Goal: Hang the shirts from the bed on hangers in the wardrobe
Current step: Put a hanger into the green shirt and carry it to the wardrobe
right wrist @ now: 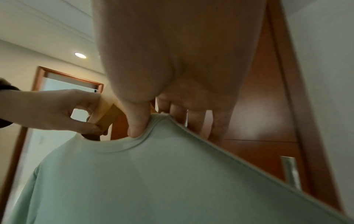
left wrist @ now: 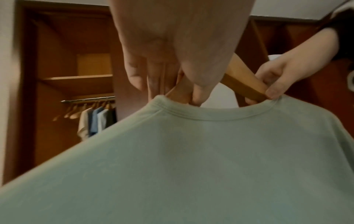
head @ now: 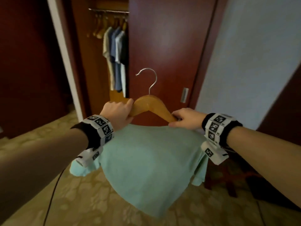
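Observation:
A pale green t-shirt (head: 151,167) hangs below a wooden hanger (head: 151,103) with a metal hook (head: 149,79), held in the air in front of the wardrobe. My left hand (head: 118,113) grips the hanger's left arm where it enters the collar (left wrist: 210,116). My right hand (head: 185,118) pinches the collar edge (right wrist: 149,130) at the hanger's right end (left wrist: 247,87). In the wardrobe (head: 101,62), several shirts (head: 116,57) hang from a rail (head: 109,11) beside empty wooden hangers (head: 97,30).
A closed dark red wardrobe door (head: 169,46) with a metal handle (head: 184,95) stands right behind the hanger. A white wall (head: 252,54) lies to the right, patterned carpet (head: 81,201) below. A dark wooden stool (head: 228,181) sits on the floor at right.

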The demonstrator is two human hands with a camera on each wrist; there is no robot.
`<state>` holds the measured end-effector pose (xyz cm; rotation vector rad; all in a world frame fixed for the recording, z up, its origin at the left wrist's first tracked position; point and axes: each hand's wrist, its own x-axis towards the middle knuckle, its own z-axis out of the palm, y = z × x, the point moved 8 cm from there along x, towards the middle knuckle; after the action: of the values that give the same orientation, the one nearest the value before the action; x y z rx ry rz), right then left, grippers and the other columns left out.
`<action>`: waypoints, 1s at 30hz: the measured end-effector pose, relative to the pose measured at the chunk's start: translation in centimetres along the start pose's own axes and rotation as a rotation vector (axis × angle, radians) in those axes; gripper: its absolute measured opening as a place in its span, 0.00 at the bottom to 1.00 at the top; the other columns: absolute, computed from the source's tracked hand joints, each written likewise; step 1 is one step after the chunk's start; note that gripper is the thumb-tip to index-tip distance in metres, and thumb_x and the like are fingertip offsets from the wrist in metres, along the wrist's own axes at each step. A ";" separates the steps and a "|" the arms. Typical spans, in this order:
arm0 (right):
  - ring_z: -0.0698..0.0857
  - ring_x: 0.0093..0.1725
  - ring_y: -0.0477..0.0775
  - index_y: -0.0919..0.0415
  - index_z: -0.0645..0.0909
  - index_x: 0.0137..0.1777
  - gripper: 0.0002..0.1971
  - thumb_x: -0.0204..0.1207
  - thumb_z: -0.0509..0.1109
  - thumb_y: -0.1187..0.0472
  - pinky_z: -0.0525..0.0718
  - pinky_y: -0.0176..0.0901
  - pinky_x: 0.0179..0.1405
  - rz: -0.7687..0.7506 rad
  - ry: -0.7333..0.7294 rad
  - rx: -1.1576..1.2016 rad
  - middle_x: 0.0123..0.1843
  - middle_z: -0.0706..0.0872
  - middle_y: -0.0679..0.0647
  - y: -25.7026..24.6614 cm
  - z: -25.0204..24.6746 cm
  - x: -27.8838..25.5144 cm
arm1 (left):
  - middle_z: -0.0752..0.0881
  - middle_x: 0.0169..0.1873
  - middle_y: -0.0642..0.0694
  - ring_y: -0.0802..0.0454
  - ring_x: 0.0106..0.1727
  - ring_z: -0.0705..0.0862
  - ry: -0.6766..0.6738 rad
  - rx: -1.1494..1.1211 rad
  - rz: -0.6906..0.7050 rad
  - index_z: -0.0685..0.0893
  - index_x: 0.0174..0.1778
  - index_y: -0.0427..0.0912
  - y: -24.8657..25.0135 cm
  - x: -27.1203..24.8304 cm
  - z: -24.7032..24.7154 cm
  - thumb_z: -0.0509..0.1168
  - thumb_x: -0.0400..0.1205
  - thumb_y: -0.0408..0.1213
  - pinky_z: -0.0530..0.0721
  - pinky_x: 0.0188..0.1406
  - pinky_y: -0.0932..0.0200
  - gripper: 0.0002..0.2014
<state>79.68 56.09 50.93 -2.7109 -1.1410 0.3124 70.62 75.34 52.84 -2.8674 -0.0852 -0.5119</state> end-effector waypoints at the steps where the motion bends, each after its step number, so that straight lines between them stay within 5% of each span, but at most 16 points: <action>1: 0.85 0.54 0.53 0.55 0.84 0.63 0.18 0.82 0.70 0.43 0.79 0.46 0.52 -0.032 -0.012 -0.008 0.54 0.87 0.51 -0.9 0.2 2.8 | 0.88 0.49 0.45 0.39 0.51 0.87 -0.010 0.005 -0.038 0.68 0.67 0.45 -2.1 0.5 0.9 0.62 0.83 0.54 0.75 0.42 0.52 0.23; 4: 0.83 0.53 0.52 0.55 0.86 0.61 0.19 0.80 0.71 0.41 0.80 0.45 0.50 -0.118 -0.048 -0.030 0.53 0.86 0.49 -3.6 0.7 10.6 | 0.86 0.53 0.48 0.43 0.58 0.84 -0.014 0.034 -0.119 0.73 0.61 0.47 -8.0 2.1 3.7 0.64 0.81 0.56 0.78 0.54 0.49 0.20; 6: 0.83 0.47 0.50 0.55 0.87 0.53 0.17 0.78 0.73 0.41 0.78 0.42 0.40 -0.164 -0.075 -0.044 0.45 0.84 0.47 -4.9 1.0 15.6 | 0.86 0.54 0.49 0.46 0.61 0.82 -0.034 0.078 -0.156 0.73 0.61 0.48 -11.7 4.0 5.6 0.63 0.80 0.56 0.77 0.57 0.49 0.20; 11: 0.78 0.35 0.53 0.62 0.84 0.42 0.23 0.73 0.75 0.39 0.73 0.46 0.32 -0.214 -0.194 -0.058 0.36 0.79 0.52 -8.6 -1.4 28.5 | 0.85 0.56 0.50 0.50 0.62 0.80 -0.087 0.202 -0.220 0.69 0.70 0.47 -21.3 12.0 8.4 0.63 0.81 0.53 0.73 0.63 0.50 0.24; 14: 0.75 0.35 0.51 0.64 0.83 0.45 0.27 0.73 0.76 0.37 0.70 0.45 0.32 -0.232 -0.247 -0.027 0.37 0.77 0.53 -11.0 -3.6 35.5 | 0.85 0.51 0.50 0.48 0.57 0.83 -0.059 0.177 -0.325 0.69 0.69 0.48 -27.6 17.5 9.6 0.64 0.80 0.51 0.75 0.61 0.48 0.23; 19: 0.87 0.43 0.56 0.59 0.84 0.52 0.20 0.73 0.78 0.43 0.81 0.41 0.35 -0.233 -0.409 0.294 0.46 0.87 0.56 -15.6 -3.5 45.2 | 0.86 0.54 0.47 0.44 0.58 0.85 -0.096 0.098 -0.461 0.69 0.69 0.49 -36.4 24.0 13.7 0.68 0.80 0.48 0.75 0.60 0.48 0.24; 21: 0.83 0.35 0.52 0.58 0.82 0.55 0.20 0.72 0.80 0.46 0.77 0.38 0.28 -0.224 -0.434 0.464 0.43 0.85 0.55 -17.3 -2.7 49.8 | 0.86 0.53 0.47 0.44 0.56 0.85 -0.073 0.034 -0.498 0.70 0.67 0.49 -40.1 26.5 15.8 0.67 0.80 0.46 0.76 0.60 0.47 0.21; 23: 0.80 0.30 0.47 0.57 0.80 0.55 0.20 0.71 0.80 0.46 0.74 0.37 0.24 -0.212 -0.375 0.567 0.40 0.83 0.52 -18.9 -2.5 54.3 | 0.86 0.53 0.46 0.41 0.55 0.86 -0.037 -0.034 -0.529 0.72 0.63 0.48 -43.5 29.0 17.7 0.66 0.81 0.46 0.78 0.56 0.47 0.17; 27: 0.82 0.39 0.49 0.54 0.80 0.40 0.10 0.75 0.75 0.50 0.76 0.42 0.35 -0.227 -0.085 0.692 0.37 0.83 0.49 -21.7 -4.6 63.3 | 0.85 0.52 0.40 0.36 0.53 0.85 0.061 -0.251 -0.579 0.73 0.57 0.43 -51.1 34.9 21.0 0.65 0.80 0.40 0.80 0.45 0.49 0.12; 30: 0.82 0.39 0.52 0.55 0.81 0.37 0.10 0.74 0.72 0.50 0.76 0.44 0.39 -0.161 0.082 0.782 0.35 0.82 0.52 -22.7 -7.3 70.3 | 0.89 0.50 0.43 0.40 0.50 0.88 0.149 -0.515 -0.505 0.76 0.58 0.44 -56.2 40.5 22.6 0.64 0.76 0.39 0.86 0.48 0.49 0.14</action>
<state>114.11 121.73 55.06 -1.9221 -0.9413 0.4917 110.76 135.95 58.20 -3.2828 -0.7706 -0.9607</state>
